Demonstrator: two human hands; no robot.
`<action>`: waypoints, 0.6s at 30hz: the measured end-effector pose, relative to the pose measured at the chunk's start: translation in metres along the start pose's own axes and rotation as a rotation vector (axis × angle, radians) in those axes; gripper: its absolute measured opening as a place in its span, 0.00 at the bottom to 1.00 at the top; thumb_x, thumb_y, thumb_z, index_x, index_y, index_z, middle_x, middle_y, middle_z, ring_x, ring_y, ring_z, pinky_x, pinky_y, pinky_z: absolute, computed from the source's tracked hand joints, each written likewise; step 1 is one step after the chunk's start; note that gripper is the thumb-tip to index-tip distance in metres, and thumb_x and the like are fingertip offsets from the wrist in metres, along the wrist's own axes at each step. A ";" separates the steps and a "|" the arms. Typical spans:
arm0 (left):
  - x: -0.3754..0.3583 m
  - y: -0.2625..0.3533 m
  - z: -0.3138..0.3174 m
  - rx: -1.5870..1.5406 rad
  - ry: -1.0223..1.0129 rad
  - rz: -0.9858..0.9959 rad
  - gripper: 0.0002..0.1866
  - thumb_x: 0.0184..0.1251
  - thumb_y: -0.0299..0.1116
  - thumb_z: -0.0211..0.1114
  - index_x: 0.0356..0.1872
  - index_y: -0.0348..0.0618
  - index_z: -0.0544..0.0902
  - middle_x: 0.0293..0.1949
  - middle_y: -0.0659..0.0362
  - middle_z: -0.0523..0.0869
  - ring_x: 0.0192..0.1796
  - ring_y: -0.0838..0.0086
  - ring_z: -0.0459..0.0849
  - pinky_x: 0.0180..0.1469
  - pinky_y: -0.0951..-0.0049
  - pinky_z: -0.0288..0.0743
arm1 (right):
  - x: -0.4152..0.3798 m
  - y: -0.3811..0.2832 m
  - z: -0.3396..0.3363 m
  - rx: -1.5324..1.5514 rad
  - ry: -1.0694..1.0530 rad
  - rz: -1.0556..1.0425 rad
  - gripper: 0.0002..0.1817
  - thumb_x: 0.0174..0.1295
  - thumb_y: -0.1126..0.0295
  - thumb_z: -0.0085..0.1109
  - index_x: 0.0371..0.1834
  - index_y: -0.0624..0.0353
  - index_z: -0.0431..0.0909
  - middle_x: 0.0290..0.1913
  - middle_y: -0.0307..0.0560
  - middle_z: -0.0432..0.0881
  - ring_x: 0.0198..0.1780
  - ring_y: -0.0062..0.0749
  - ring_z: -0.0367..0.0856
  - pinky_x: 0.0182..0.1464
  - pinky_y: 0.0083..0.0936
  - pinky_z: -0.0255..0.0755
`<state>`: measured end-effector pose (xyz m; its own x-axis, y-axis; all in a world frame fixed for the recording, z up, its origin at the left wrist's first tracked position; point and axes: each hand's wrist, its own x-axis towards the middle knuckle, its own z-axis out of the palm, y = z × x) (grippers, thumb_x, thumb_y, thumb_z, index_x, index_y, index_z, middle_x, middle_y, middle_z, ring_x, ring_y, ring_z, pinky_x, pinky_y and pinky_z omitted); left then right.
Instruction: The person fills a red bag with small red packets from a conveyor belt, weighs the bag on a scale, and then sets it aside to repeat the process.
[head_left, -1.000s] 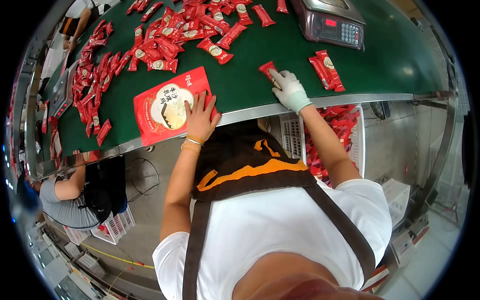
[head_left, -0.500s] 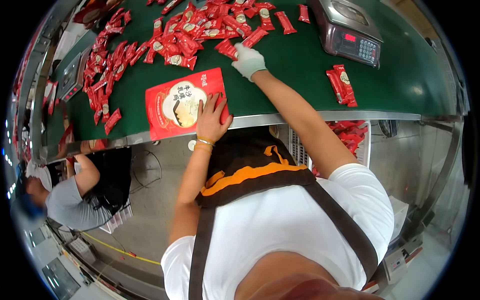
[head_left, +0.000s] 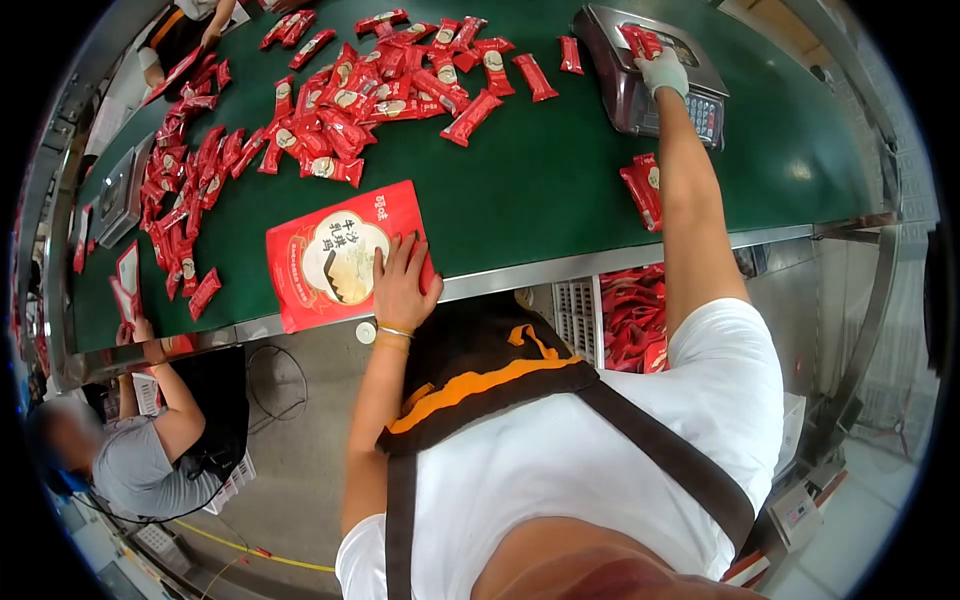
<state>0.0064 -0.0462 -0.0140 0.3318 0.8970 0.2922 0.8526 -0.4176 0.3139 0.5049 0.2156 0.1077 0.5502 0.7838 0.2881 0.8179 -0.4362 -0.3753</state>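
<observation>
Shifted from the pile (head_left: 393,108) to the scale (head_left: 622,82), the gloved right hand (head_left: 664,73) clasped a red packet (head_left: 640,40); the left hand (head_left: 404,283) lay loosely spread on the pouch (head_left: 340,252), lengthwise along the table's (head_left: 540,190) near edge.

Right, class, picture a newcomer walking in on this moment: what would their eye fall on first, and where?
Probably the heap of red packets, bright against the far part of the green table. Next, likely, the large red pouch at the near edge, with the left hand on it. Then the gloved right hand, at the upper right over the scale.
</observation>
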 end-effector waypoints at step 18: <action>-0.001 -0.001 0.005 0.023 0.003 0.030 0.28 0.58 0.41 0.65 0.62 0.44 0.77 0.68 0.54 0.73 0.73 0.57 0.66 0.76 0.48 0.51 | -0.291 -0.072 0.084 0.318 -0.214 -0.471 0.29 0.59 0.63 0.65 0.65 0.46 0.72 0.50 0.50 0.78 0.51 0.50 0.76 0.52 0.42 0.74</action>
<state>0.0073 -0.0455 -0.0193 0.3556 0.8838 0.3040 0.8514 -0.4405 0.2846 0.2716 0.0559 -0.0226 0.0679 0.9461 0.3166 0.8566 0.1074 -0.5047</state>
